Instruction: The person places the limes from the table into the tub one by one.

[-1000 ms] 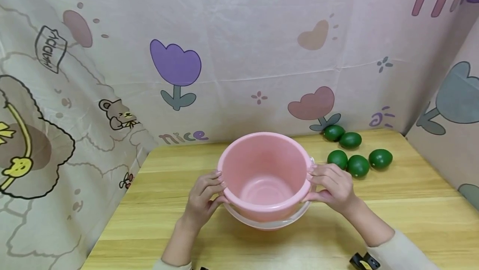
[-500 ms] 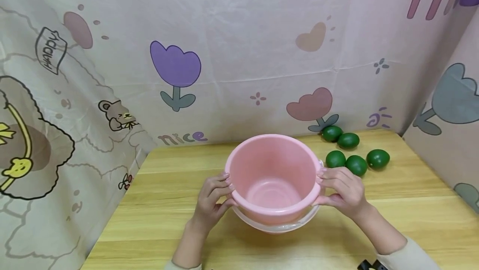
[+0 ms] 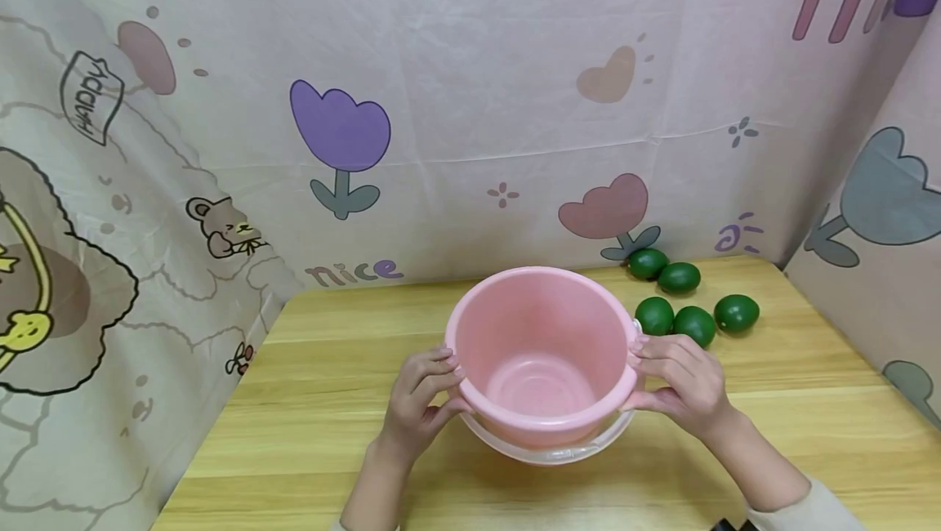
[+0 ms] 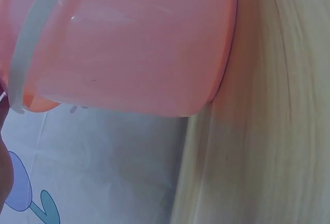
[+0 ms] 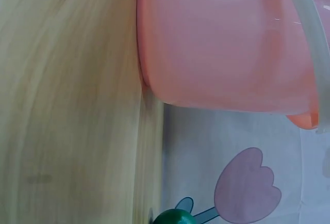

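A pink plastic bucket [image 3: 540, 343] stands upright on the wooden table, its inside bare down to the ringed base. Its white handle [image 3: 562, 456] hangs down along the near side. My left hand [image 3: 421, 400] grips the rim on the left, fingertips over the edge and thumb below. On the opposite side my right hand [image 3: 684, 384] holds the rim in the same way. The left wrist view shows the bucket wall [image 4: 139, 43] down to the table, with a sliver of hand at the left edge. In the right wrist view the wall [image 5: 221, 43] fills the top.
Several green avocado-like fruits [image 3: 694, 326] lie at the back right of the table [image 3: 331, 400], close beyond my right hand. A printed cloth [image 3: 456, 106] hangs behind the table and along both sides.
The bucket has shifted a little to the right and slightly nearer, with both hands keeping hold of its rim. The camera view has also shifted slightly. The green fruits stay put on the table.
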Demonstrator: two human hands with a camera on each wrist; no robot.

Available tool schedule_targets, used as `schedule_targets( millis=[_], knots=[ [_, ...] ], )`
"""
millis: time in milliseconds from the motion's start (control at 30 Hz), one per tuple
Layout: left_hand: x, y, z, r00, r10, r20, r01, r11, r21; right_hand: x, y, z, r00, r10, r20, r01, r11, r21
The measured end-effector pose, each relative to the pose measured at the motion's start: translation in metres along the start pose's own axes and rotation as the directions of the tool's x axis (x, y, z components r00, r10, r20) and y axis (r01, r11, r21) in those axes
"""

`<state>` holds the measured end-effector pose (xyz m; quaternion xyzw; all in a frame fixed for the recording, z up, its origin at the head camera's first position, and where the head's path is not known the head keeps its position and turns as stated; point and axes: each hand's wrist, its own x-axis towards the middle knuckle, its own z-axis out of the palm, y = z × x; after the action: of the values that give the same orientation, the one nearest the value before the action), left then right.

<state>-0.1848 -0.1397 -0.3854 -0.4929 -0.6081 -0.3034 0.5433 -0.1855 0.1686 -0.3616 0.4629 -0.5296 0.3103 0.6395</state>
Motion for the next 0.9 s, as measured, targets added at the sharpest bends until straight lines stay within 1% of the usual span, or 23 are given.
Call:
schedule_targets(
  millis=[100,200,400,600,767,900],
  knots=[
    [0.002,0.002,-0.001,1.0,-0.006,0.0,0.006,1.0,0.017,0.001,-0.001,0.001,1.0,0.002,-0.006,-0.002,1.0,0.009],
    [0.003,0.002,-0.001,1.0,-0.012,-0.003,0.012,1.0,0.013,0.001,-0.001,0.001,1.0,0.008,0.001,-0.008,1.0,0.019],
    [0.004,0.003,0.001,1.0,-0.012,0.0,0.012,1.0,-0.01,-0.002,0.002,-0.007,0.997,0.034,0.065,-0.039,0.996,0.078],
    [0.007,0.004,0.003,1.0,-0.006,-0.01,0.006,1.0,-0.014,-0.003,0.004,-0.015,0.993,0.041,0.115,-0.058,0.988,0.146],
    [0.009,0.004,0.003,1.0,-0.004,-0.016,0.003,1.0,-0.029,-0.001,0.004,-0.018,0.99,0.047,0.131,-0.068,0.985,0.159],
    [0.009,0.004,0.004,1.0,-0.007,-0.017,0.006,0.999,-0.038,0.0,0.004,-0.021,0.99,0.049,0.131,-0.071,0.983,0.17]
  ],
)
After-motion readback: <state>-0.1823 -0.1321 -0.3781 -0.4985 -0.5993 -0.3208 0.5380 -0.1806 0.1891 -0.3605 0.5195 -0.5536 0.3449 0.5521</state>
